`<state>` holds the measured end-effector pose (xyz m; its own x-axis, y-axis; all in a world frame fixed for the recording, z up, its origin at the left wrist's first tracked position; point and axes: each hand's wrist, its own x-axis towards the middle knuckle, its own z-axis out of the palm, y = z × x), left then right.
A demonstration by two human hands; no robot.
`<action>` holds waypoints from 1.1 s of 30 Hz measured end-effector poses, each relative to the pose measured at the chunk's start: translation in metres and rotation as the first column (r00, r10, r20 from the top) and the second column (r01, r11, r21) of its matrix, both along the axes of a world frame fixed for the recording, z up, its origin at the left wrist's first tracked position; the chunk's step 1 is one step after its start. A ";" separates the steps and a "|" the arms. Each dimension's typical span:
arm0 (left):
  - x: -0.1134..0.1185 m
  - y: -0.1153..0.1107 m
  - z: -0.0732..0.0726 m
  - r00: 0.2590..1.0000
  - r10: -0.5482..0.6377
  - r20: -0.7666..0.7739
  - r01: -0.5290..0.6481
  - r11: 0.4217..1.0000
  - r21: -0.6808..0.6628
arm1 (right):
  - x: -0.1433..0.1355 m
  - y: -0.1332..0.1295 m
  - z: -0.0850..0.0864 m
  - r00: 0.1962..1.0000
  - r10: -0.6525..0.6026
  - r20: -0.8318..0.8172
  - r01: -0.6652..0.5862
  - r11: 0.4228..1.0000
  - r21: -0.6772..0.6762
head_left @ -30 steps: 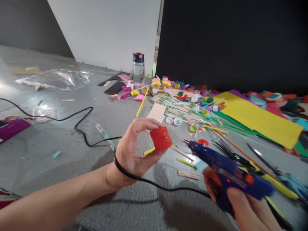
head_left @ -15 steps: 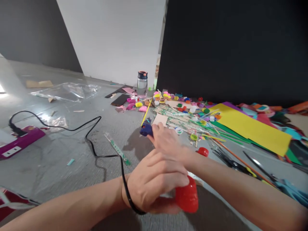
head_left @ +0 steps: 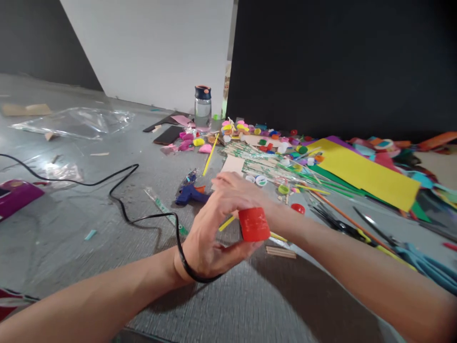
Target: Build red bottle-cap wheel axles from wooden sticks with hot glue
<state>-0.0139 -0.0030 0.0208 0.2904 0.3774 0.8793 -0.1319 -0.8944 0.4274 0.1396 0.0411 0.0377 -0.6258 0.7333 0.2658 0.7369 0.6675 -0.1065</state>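
Observation:
My left hand point(head_left: 210, 233) grips a red plastic cap point(head_left: 254, 224) between thumb and fingers, raised over the table. A black cord point(head_left: 177, 226) loops across the left wrist. Behind it, my right hand point(head_left: 235, 183) reaches left with its fingers stretched out and partly hidden by the left hand. Just left of those fingertips, a blue hot glue gun point(head_left: 191, 194) with an orange trigger rests on the table. Below the right forearm lie some small wooden sticks point(head_left: 281, 252). Another red cap point(head_left: 297, 208) sits beyond that forearm.
Scissors point(head_left: 337, 224) and blue-handled scissors point(head_left: 403, 247) lie at right, near yellow sheet material point(head_left: 367, 171). Colourful caps and wrapped sticks point(head_left: 257, 164) spread across the back. A water bottle point(head_left: 203, 112) stands behind. A purple power strip point(head_left: 19, 196) is at left.
My right hand has let go of the glue gun, which now lies on the table. My left hand has risen and turned with the red cap. The view has shifted slightly.

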 end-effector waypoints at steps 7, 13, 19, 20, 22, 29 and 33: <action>0.001 -0.008 -0.003 0.991 -0.074 -0.111 0.058 0.988 -0.143 | 0.097 -0.105 0.010 0.989 -0.125 -0.085 0.116 0.988 -0.106; 0.005 -0.010 -0.006 0.985 -0.104 -0.134 0.077 0.978 -0.194 | 0.096 -0.137 -0.024 0.986 -0.168 0.010 0.167 0.970 -0.178; 0.008 -0.008 -0.008 0.967 -0.108 -0.233 0.058 0.975 -0.213 | 0.097 -0.140 -0.012 0.899 -0.343 -0.272 0.213 0.886 -0.412; 0.009 -0.008 -0.008 0.961 -0.115 -0.253 0.059 0.974 -0.218 | 0.098 -0.143 -0.008 0.855 -0.402 -0.327 0.208 0.844 -0.494; 0.009 -0.008 -0.009 0.949 -0.138 -0.284 0.074 0.972 -0.223 | 0.099 -0.149 -0.001 0.759 -0.509 -0.406 0.186 0.767 -0.614; 0.013 -0.008 -0.010 0.907 -0.159 -0.390 0.101 0.981 -0.165 | 0.088 -0.154 0.007 0.603 -0.643 -0.472 0.210 0.699 -0.683; 0.014 -0.008 -0.009 0.895 -0.162 -0.416 0.110 0.983 -0.145 | 0.081 -0.154 0.011 0.616 -0.645 -0.452 0.210 0.688 -0.695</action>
